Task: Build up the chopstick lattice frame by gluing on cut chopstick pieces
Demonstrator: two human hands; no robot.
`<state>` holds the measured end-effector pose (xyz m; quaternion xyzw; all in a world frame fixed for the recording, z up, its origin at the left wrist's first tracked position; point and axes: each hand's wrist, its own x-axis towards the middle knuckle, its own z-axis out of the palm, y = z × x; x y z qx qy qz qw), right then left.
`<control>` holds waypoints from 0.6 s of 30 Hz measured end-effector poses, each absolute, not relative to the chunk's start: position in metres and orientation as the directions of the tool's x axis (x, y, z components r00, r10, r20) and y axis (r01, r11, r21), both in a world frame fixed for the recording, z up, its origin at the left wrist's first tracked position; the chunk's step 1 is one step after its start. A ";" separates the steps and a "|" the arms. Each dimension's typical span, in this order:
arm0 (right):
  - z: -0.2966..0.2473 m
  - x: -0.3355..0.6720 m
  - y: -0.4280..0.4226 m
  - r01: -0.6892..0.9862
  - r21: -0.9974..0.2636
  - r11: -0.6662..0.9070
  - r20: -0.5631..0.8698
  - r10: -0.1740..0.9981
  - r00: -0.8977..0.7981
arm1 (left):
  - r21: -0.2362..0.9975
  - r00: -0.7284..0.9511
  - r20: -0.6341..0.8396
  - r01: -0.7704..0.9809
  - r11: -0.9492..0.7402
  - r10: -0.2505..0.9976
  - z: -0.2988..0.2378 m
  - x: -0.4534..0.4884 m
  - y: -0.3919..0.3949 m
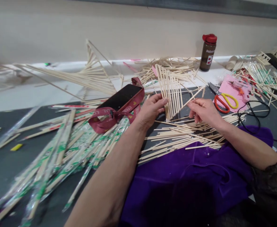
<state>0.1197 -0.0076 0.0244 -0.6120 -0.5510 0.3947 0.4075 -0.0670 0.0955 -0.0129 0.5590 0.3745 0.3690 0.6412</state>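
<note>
A fan-shaped frame of wooden chopsticks [173,91] stands tilted in front of me, its sticks spread in a slanting row. My left hand [154,107] grips its left edge between thumb and fingers. My right hand [204,111] is closed in a pinch at the frame's right side, on a slanting chopstick [197,95]; whether this stick is fixed to the frame I cannot tell. Beneath both hands lie many loose chopsticks [173,141], beside a purple cloth [166,176] at the table's front.
Wrapped chopsticks [65,151] cover the left, with a phone [121,97] and a pink strap [103,121] behind. A larger stick structure [93,71] stands back left. Scissors [225,101], pink paper [235,86], a black cable [253,113] and a bottle [208,53] are on the right.
</note>
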 end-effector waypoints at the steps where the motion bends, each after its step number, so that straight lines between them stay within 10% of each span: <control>1: 0.027 0.122 -0.010 0.414 -0.908 -0.063 -0.044 0.997 0.057 | 0.991 0.461 -0.084 -0.058 0.124 0.883 -0.014 -0.066 0.094; 18: 0.050 0.225 -0.043 0.675 -0.721 -0.154 0.021 0.970 0.243 | 0.931 0.538 -0.242 -0.105 0.349 0.808 -0.010 -0.060 0.090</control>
